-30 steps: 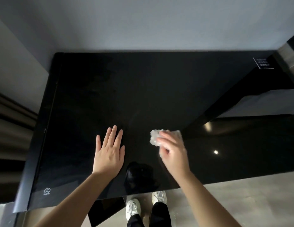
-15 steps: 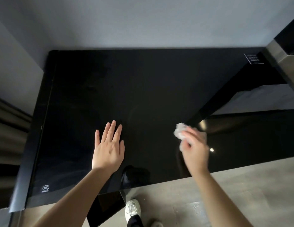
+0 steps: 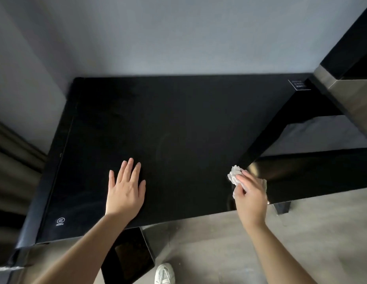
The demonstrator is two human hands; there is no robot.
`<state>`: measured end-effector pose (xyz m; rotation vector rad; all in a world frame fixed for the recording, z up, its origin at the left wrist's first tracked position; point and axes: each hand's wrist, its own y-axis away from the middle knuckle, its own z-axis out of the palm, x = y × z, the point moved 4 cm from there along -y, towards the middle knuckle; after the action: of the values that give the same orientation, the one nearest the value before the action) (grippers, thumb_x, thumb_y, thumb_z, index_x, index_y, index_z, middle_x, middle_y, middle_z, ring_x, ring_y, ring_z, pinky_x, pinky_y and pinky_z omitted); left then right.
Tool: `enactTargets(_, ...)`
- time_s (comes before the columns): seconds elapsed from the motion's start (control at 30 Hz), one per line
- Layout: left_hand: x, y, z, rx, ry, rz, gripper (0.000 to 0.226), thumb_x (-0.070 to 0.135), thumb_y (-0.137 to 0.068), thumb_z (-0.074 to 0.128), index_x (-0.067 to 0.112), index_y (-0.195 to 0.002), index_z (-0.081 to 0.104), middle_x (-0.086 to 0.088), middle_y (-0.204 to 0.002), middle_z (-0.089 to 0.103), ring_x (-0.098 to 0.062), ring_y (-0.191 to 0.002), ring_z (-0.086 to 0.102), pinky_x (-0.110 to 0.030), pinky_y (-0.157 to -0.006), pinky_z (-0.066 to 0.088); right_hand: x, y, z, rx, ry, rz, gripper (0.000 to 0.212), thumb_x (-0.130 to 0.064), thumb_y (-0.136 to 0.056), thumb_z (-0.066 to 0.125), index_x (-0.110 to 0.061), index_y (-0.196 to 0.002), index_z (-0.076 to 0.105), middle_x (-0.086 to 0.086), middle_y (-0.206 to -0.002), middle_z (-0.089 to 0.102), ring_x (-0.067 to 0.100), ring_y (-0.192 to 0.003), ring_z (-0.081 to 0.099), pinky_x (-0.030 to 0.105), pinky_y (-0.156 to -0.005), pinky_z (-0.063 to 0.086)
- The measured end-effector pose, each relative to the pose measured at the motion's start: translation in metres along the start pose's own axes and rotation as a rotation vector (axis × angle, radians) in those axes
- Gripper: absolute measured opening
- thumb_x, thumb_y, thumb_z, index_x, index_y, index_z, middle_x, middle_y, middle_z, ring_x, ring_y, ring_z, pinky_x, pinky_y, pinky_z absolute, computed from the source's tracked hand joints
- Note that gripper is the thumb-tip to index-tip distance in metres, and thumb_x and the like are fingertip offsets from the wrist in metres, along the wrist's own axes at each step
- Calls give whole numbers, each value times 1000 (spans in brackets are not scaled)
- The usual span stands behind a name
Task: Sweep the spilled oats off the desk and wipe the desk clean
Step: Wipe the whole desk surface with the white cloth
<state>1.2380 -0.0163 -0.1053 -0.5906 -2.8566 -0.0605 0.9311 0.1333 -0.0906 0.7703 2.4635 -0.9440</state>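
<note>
Right hand (image 3: pixel 251 193): grip pinched round a crumpled white tissue (image 3: pixel 234 176), pressed to the tabletop (image 3: pixel 178 119) at lower right of frame, near the front edge. Left hand (image 3: pixel 126 189) spread flat, lower centre, likely bracing. Best done with firm, overlapping strokes toward the edge. No oats discernible; the glossy black surface and its glare may hide crumbs.
</note>
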Motion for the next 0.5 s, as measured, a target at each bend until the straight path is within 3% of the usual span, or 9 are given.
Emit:
enactTargets(0.13,-1,6,2,7,50,13,65,46,-93,10,19,-150,28,-2,-159,18,-17,-148,6,-48,-120,4,-58,28,24,-11,-69,-70,32,16,-68,64,-9,-87,74,1,-100,70,22,-95,65,34,-93,45)
enactTargets(0.27,-1,6,3,23,61,11,55,38,-99,20,20,-150,29,-1,-159,19,-17,-148,6,-47,-120,2,-108,70,49,-296,-206,-266,34,3,-75,69,-17,-101,75,-6,-114,68,12,-114,59,34,-112,35)
enactTargets(0.33,-1,6,3,6,62,17,53,37,-101,24,20,-151,26,0,-160,16,-16,-149,4,-47,-120,1,-95,63,45,-321,-217,-319,33,5,-75,70,-16,-101,75,-5,-115,68,15,-113,60,31,-111,35)
enactTargets(0.43,1,5,0,-10,88,21,52,35,-101,30,21,-151,24,1,-160,14,-16,-149,2,-47,-120,0,-66,33,34,-145,-133,-134,31,14,-70,68,-11,-88,74,0,-103,70,22,-97,65,28,-94,43)
enactTargets(0.5,0,4,0,-28,94,16,52,36,-101,30,24,-151,23,5,-160,12,-13,-148,1,-45,-119,-1,-88,36,43,-151,-96,-102,32,12,-69,69,-12,-90,74,-1,-102,70,20,-96,65,30,-96,43)
